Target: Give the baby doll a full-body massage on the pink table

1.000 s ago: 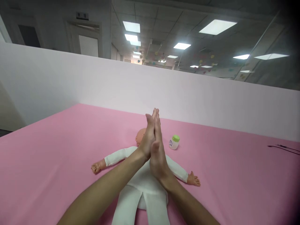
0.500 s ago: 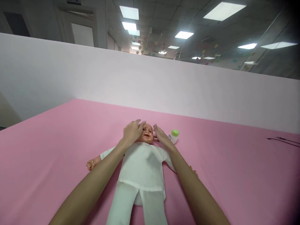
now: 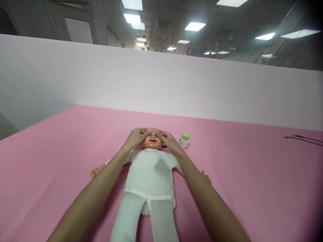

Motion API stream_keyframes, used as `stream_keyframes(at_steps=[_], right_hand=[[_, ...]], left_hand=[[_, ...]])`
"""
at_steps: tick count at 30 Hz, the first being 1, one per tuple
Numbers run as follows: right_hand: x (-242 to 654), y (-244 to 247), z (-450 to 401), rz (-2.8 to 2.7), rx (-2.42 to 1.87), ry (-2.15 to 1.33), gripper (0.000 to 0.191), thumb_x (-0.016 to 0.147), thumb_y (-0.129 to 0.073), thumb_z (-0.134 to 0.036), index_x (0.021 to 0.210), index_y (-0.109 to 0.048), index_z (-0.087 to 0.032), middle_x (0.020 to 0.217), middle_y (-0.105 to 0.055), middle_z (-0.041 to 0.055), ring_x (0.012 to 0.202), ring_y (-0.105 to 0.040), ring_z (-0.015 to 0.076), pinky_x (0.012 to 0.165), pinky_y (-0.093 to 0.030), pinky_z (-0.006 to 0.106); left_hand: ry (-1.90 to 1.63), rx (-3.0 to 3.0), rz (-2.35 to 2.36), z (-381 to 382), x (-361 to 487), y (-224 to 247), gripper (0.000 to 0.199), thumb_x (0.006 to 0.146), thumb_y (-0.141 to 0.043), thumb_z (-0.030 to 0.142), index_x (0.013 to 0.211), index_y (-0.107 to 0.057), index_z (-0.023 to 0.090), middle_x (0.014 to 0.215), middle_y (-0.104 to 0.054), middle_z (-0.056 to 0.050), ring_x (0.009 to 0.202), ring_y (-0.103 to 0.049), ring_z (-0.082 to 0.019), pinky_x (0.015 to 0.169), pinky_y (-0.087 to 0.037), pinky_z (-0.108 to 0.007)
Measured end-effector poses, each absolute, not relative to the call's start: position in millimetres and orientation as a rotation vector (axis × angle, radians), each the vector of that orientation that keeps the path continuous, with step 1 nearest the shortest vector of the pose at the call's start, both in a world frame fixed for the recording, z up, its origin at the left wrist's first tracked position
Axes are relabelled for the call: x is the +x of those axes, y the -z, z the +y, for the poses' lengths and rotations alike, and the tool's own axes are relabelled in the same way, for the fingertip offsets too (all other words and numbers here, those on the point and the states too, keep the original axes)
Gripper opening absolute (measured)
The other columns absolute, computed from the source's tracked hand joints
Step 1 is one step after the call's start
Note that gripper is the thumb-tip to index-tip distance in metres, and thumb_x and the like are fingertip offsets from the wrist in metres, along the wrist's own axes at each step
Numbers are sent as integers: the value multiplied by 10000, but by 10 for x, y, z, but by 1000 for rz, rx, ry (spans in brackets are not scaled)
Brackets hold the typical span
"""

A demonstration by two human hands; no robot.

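A baby doll [image 3: 149, 174] in a white top and trousers lies on its back, arms spread, on a pink surface. My left hand [image 3: 137, 137] rests against one side of the doll's head, its thumb over one eye. On the other side my right hand [image 3: 169, 139] touches the head, its thumb across the other eye. Both hands are open, thumbs apart from the fingers; some fingertips are hidden beside the head. The doll's mouth and forehead show between them. Just right of my right hand stands a small clear jar [image 3: 183, 142] with a green lid.
The pink padded surface [image 3: 239, 178] spreads around the doll. A white wall [image 3: 161, 84] closes off its back and left. Thin dark cords [image 3: 302, 138] lie at the far right. Beyond the wall are ceiling lights and a door.
Both thumbs have come inward over the doll's eyes, and my right hand has moved in against the head. The camera view has shifted slightly.
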State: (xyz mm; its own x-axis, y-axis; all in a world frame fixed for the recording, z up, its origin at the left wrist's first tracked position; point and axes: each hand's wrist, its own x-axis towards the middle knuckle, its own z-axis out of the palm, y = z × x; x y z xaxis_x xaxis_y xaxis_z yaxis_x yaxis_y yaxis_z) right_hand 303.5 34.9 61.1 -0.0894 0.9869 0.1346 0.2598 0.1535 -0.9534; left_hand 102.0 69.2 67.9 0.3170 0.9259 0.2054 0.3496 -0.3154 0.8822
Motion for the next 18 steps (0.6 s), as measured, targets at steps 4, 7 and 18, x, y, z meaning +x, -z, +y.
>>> stream_keyframes(at_steps=[4,7,18], right_hand=[[3060,-552,399,-1493,-1283,-993,532,854,-604,-712,1009,-725,-218,857,-699,32,774,-636,198,668,-555,329],[3037,-577,374,-1512,-1248,-1009,533,835,-633,-709,1020,-721,-217,895,-706,36,808,-638,198,690,-548,325],[3030,-578,391,-1502,-1299,-979,485,881,-569,-696,874,-672,-223,810,-658,-2,699,-552,146,580,-464,255]], left_hand=[[-975,1826,1137,724,1005,-670,476,880,-531,611,649,-600,200,586,-520,15,551,-433,-136,556,-386,-273],[-992,1852,1172,705,1024,-678,486,923,-463,560,585,-504,213,537,-418,35,512,-356,-123,529,-335,-268],[-984,1848,1151,763,1008,-649,493,876,-528,618,593,-467,219,540,-407,34,512,-371,-124,518,-312,-273]])
